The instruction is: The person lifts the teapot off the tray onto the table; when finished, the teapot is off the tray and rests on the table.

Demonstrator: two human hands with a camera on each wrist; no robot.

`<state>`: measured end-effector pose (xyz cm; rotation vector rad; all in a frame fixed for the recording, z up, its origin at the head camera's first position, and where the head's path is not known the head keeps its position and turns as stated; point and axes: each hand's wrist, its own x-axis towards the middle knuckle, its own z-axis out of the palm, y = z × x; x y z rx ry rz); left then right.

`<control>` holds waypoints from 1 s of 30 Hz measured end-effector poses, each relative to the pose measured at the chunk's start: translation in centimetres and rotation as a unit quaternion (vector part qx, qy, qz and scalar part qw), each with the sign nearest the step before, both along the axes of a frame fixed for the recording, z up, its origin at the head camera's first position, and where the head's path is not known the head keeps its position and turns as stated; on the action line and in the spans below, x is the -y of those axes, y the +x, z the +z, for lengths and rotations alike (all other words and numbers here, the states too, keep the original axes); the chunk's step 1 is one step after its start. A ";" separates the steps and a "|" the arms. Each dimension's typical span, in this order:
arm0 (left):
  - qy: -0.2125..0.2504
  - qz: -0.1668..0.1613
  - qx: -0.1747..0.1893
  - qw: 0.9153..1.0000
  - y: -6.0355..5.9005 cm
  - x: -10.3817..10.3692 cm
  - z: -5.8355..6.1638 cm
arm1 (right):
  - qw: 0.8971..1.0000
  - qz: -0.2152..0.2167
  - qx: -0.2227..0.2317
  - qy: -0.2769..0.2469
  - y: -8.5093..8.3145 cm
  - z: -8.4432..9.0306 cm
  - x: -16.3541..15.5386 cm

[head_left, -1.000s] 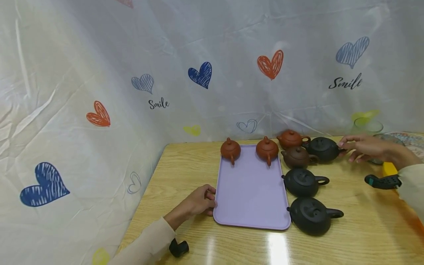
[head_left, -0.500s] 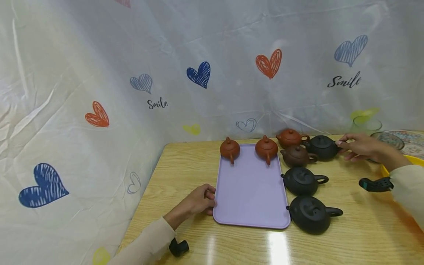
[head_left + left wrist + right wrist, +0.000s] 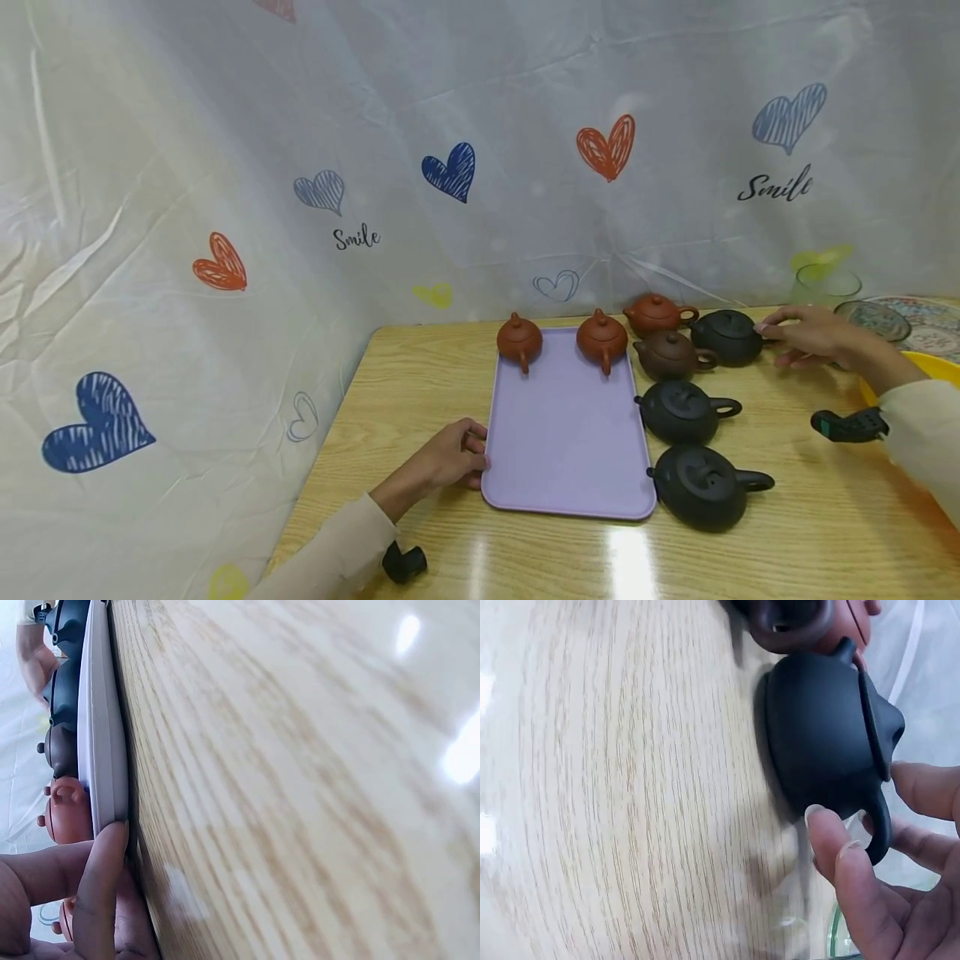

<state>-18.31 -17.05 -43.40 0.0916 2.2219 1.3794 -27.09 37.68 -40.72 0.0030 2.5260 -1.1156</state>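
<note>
- The right hand (image 3: pixel 813 337) is seen at the handle of the far black teapot (image 3: pixel 726 336); from this, the step in hand is judged to be the taking of a grip on that pot.
- In the right wrist view the fingertips (image 3: pixel 826 834) are placed against the pot's loop handle (image 3: pixel 880 823), the thumb on one side and the other fingers on the far side; the handle is bracketed, but a firm pinch is not plainly shown.
- The pot is stood upright on the wooden table (image 3: pixel 787 533), its body lying just beyond the fingertips and its spout turned away from them, close to the dark brown teapot (image 3: pixel 670 354).
- The left hand (image 3: pixel 450 456) is laid at the near-left edge of the lilac tray (image 3: pixel 566 433); its curled fingers (image 3: pixel 101 889) are pressed to the rim, so the tray is taken to be steadied.
- Two reddish teapots (image 3: pixel 520 340) (image 3: pixel 603 338) are stood at the tray's far end, well apart from those left fingers.
- A third reddish teapot (image 3: pixel 654 314) and two more black teapots (image 3: pixel 681 411) (image 3: pixel 705 497) are ranged off the tray, between the two hands.
- For the next move, a closed pinch through the handle loop would be called for, then a level lift so that the lid is not tipped off or the neighbouring pot knocked.
</note>
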 end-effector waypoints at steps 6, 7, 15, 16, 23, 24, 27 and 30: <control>0.002 -0.004 0.001 1.000 0.1 0.1 0.0 | 0.998 -0.006 -0.060 0.002 0.3 0.9 0.3; 0.002 -0.004 0.001 1.000 0.1 0.1 -0.1 | 0.997 -0.008 -0.070 0.005 0.3 1.3 0.5; -0.001 -0.009 -0.006 1.000 -0.1 0.3 -0.2 | 0.992 -0.017 -0.122 -0.005 -0.3 5.2 4.8; 0.000 -0.010 -0.005 1.000 -0.2 0.4 -0.3 | 0.992 -0.013 -0.126 -0.012 -0.4 5.6 5.7; -0.001 -0.008 0.002 1.000 -0.3 0.5 -0.4 | 0.990 0.006 -0.130 -0.062 -1.6 6.9 13.1; 0.000 -0.007 0.003 1.000 -0.3 0.5 -0.4 | 0.989 0.010 -0.127 -0.070 -1.8 6.9 14.1; 0.001 -0.006 0.005 1.000 -0.3 0.5 -0.3 | 0.989 0.019 -0.114 -0.091 -2.4 6.9 17.2; 0.002 -0.006 0.005 1.000 -0.2 0.5 -0.2 | 0.989 0.030 -0.098 -0.109 -2.7 6.7 20.1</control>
